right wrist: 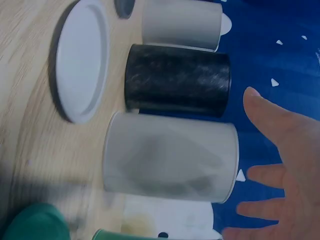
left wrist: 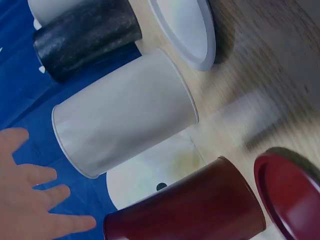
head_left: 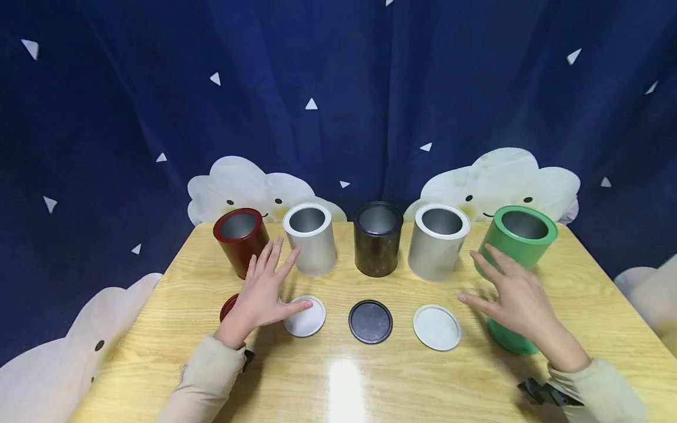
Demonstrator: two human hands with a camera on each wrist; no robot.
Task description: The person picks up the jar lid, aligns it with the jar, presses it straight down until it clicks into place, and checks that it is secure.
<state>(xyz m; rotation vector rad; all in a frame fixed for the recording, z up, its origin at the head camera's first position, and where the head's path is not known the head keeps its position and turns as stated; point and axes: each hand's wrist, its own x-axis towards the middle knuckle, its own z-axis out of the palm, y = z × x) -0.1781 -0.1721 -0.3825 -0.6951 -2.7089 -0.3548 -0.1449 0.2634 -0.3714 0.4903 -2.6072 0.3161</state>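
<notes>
Several open cans stand in a row along the table's back: red (head_left: 248,249), white (head_left: 317,252), black (head_left: 376,252), another white (head_left: 433,255) and green (head_left: 520,247). Before each lies a round lid: red (head_left: 227,306), white (head_left: 305,317), black (head_left: 370,321), white (head_left: 436,328) and green (head_left: 510,338). My left hand (head_left: 261,295) hovers with spread fingers over the red and left white lids, partly hiding the red one. Over the green lid hovers my right hand (head_left: 515,294), its fingers extended toward the green can. Neither hand holds anything.
The wooden table (head_left: 296,382) carries all the cans and lids. Behind it hangs a dark blue curtain (head_left: 338,88) with clouds and small white triangles. Light sleeves (head_left: 206,376) cover both forearms, with a black strap at each wrist.
</notes>
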